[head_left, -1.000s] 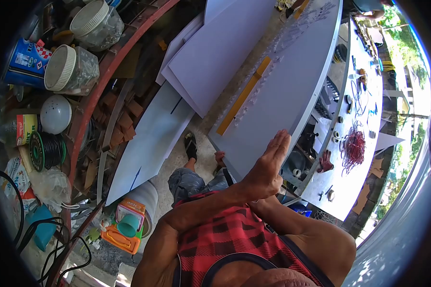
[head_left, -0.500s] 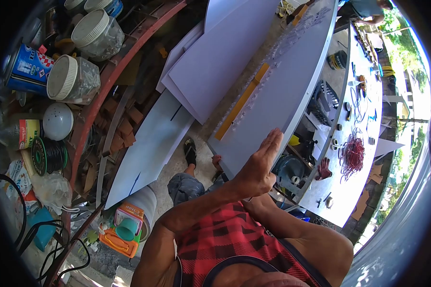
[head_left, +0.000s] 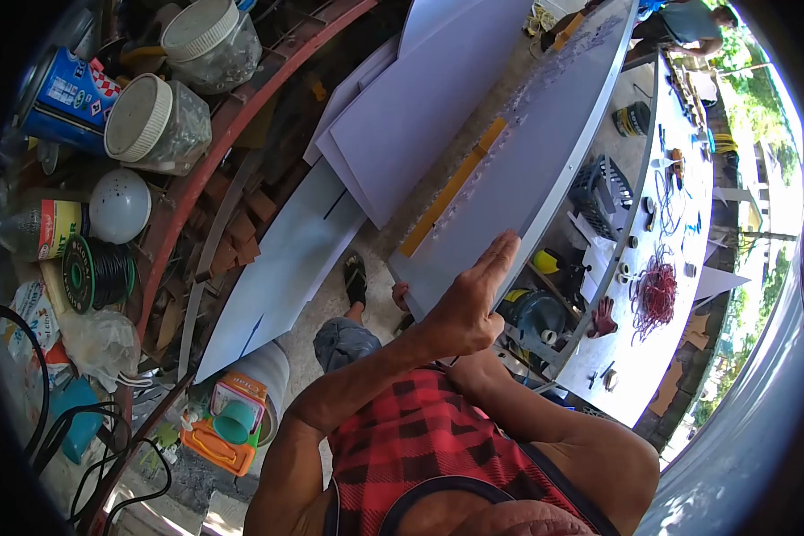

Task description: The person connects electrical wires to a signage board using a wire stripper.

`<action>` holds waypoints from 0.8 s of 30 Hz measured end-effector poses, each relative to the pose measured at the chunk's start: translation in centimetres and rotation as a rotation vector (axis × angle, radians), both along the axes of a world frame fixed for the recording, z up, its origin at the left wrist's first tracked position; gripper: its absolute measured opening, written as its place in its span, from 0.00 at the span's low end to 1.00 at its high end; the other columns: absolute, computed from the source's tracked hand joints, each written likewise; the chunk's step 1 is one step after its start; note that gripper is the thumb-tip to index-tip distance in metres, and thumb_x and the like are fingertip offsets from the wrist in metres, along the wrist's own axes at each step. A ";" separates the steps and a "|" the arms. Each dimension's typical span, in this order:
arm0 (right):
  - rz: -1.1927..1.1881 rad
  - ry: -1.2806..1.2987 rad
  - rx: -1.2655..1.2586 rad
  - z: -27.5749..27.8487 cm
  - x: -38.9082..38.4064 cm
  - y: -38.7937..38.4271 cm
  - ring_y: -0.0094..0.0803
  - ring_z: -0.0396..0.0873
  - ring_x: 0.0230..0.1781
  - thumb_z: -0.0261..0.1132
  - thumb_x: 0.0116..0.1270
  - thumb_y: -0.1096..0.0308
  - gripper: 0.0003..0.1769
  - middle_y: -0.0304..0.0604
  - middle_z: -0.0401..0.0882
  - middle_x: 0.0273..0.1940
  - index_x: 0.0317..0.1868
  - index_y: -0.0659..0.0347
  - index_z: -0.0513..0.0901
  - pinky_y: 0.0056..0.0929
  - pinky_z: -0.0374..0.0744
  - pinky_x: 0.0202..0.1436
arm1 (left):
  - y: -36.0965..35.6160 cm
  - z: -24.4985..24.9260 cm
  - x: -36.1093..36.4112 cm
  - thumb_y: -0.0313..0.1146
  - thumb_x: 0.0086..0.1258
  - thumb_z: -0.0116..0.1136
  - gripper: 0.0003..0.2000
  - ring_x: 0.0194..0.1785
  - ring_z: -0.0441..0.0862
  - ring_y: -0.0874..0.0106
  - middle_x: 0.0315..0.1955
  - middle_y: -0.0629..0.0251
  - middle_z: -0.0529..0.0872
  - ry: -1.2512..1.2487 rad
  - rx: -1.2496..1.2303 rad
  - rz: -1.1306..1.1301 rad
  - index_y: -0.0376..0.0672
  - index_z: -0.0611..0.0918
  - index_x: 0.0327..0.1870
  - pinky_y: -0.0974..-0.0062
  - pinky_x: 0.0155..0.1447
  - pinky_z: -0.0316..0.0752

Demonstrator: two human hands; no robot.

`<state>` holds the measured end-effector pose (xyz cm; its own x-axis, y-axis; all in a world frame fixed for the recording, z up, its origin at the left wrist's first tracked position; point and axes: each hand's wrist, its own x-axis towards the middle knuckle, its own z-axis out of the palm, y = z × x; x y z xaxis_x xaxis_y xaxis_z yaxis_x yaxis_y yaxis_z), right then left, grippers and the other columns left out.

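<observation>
A long white panel (head_left: 536,161) with a metal-coloured right edge stretches away in front of me. My left hand (head_left: 469,304) lies flat along its near right side, fingers stretched out together and holding nothing. At the panel's near left corner, fingers that appear to be my right hand (head_left: 401,295) curl around the edge; its forearm passes under my left arm and is partly hidden. A yellow bar (head_left: 451,196) runs along the panel's left side, with small clear bits scattered beside it.
White sheets (head_left: 420,98) lean to the left. A shelf holds lidded jars (head_left: 143,121), a blue can (head_left: 67,98) and a black wire spool (head_left: 98,272). At right, a white table (head_left: 630,366) bears red string (head_left: 657,295) and tools. Another person (head_left: 688,27) stands at the far end.
The view has shifted slightly, so the shelf items sit further right. My left hand appears a little lower and further left. More of the other person shows at the far end.
</observation>
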<state>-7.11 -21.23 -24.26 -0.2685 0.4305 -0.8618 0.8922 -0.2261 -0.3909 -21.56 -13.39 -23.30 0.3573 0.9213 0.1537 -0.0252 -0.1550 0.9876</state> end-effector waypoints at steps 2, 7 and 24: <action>0.002 -0.001 0.005 0.0 -0.1 0.3 0.55 0.74 0.68 0.49 0.80 0.60 0.28 0.64 0.71 0.69 0.73 0.68 0.65 0.51 0.76 0.67 | -0.2 -0.1 0.2 0.15 0.49 0.53 0.46 0.82 0.55 0.49 0.77 0.35 0.60 -0.015 0.001 -0.004 0.28 0.56 0.79 0.65 0.84 0.51; 0.014 -0.011 0.000 0.1 -0.4 0.4 0.55 0.74 0.68 0.49 0.80 0.60 0.28 0.64 0.71 0.69 0.73 0.68 0.66 0.51 0.76 0.67 | -0.5 -0.2 0.2 0.14 0.50 0.52 0.46 0.82 0.55 0.49 0.77 0.35 0.60 0.001 0.025 0.012 0.28 0.56 0.79 0.65 0.84 0.51; 0.018 -0.013 -0.024 -0.2 -0.9 1.3 0.55 0.75 0.67 0.49 0.79 0.61 0.27 0.63 0.72 0.68 0.72 0.67 0.67 0.50 0.76 0.67 | 0.2 -0.2 -1.2 0.15 0.50 0.51 0.46 0.82 0.56 0.50 0.77 0.36 0.60 -0.021 -0.004 0.006 0.28 0.57 0.79 0.65 0.83 0.53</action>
